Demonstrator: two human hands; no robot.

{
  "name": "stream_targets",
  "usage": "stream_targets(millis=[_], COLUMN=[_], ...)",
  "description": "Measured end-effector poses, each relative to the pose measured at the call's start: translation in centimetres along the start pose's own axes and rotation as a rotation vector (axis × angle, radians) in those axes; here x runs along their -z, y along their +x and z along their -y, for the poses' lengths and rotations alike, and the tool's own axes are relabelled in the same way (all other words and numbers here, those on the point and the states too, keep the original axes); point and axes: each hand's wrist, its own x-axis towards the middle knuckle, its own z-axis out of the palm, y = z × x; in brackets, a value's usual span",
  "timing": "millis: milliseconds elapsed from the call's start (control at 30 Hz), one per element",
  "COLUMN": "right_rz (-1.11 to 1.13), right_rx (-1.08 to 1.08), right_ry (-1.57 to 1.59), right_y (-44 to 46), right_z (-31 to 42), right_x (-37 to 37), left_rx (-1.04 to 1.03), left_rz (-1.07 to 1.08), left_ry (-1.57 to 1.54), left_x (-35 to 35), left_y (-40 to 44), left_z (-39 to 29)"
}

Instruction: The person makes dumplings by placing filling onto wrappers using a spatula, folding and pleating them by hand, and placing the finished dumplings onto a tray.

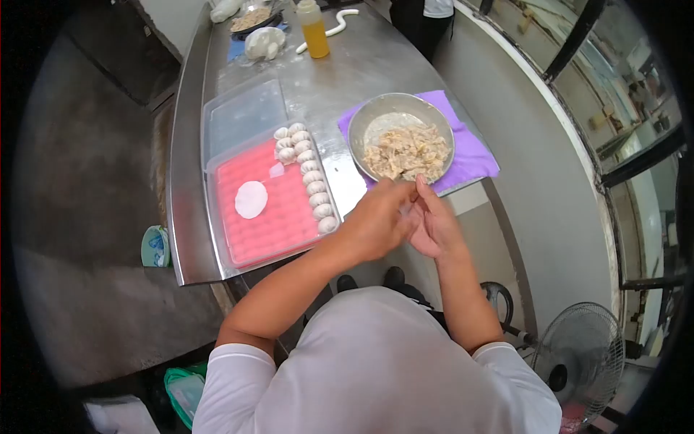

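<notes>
My left hand (377,218) and my right hand (432,223) meet in front of the metal bowl (353,145), near its lower rim. The left fingers are pinched together, and the right hand is cupped against them with its thumb raised. Something pale and blurred shows between the hands; I cannot make it out. A chunky beige filling (408,150) lies in the bowl. To the left, a clear tray with a pink dimpled liner (278,224) holds a flat white dough round (251,200), a small pale piece (277,170) and several pleated dumplings (316,187) along its right side.
Under the bowl lies a purple cloth (473,155). A clear lid (246,116) lies beyond the tray. Farther back are a yellow oil bottle (314,32), a white dough rope (341,25) and a plastic-wrapped lump (264,43). A person (423,22) stands at the far right. A fan (582,362) is lower right.
</notes>
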Motion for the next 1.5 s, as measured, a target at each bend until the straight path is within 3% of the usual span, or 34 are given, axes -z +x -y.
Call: stream_targets(millis=[67, 133, 233, 267, 333, 433, 567, 667, 800, 900, 967, 1033, 1100, 1233, 1367, 1500], right_rz=[0.037, 0.055, 0.009, -0.036, -0.095, -0.182, -0.245, -0.273, -0.290, -0.264, -0.229, -0.223, -0.215, -0.223, -0.253, -0.278], right_rx=[-0.068, -0.163, -0.121, -0.079, -0.073, -0.041, 0.012, -0.003, -0.059, -0.100, -0.102, -0.116, -0.126, -0.147, -0.107, -0.099], right_ry=[0.083, 0.165, 0.083, 0.017, 0.024, -0.011, -0.173, -0.089, 0.009, 0.140, 0.141, 0.151, 0.162, 0.195, 0.193, 0.168], right_y=[-0.4, -1.3, -2.6, -2.9, -3.3, -4.1, -4.1, -3.8, -2.9, -2.3, -2.0, -1.6, -0.8, -0.2, 1.1, 1.4], right_z=[0.8, 2.0, 3.4, 3.7, 4.3, 5.0, 5.7, 6.0, 6.1, 6.0, 5.9, 5.7, 5.5, 4.5, 3.8, 3.8], right_x=[1.3, 1.8, 4.8, 5.4, 6.8, 8.8, 11.4, 11.6, 11.8, 11.8, 11.6, 11.5, 11.1, 11.0, 9.3, 8.8], left_rx=[0.015, 0.218, 0.141, 0.148, 0.303, 0.287, 0.330, 0.394, 0.333, 0.376, 0.466, 0.436, 0.389, 0.406, 0.369, 0.363], left_rz=[0.083, 0.084, 0.112, 0.111, 0.361, 0.311, 0.484, 0.477, 0.317, 0.392, 0.261, 0.253, 0.413, 0.290, 0.393, 0.307], left_ry=[0.089, -0.070, 0.568, 0.566, 0.708, 0.749, 0.733, 0.669, 0.694, 0.637, 0.650, 0.696, 0.639, 0.628, 0.598, 0.549], left_x=[-0.1, 1.4, 2.1, 1.0, -1.3, -2.1, 2.9, 5.7, 4.9, 4.7, 5.5, 4.9, 4.4, 4.0, 3.3, 3.5], left_y=[0.7, 1.1, 1.2, 0.9, 0.4, 1.7, 3.2, 4.3, 3.6, 3.3, 3.7, 3.2, 3.0, 2.9, 2.7, 2.5], left_z=[-1.8, -1.5, 0.8, 1.9, 3.6, 4.0, 0.1, -0.9, 0.6, 0.2, -0.6, 0.7, 1.0, 1.9, 1.7, 2.8])
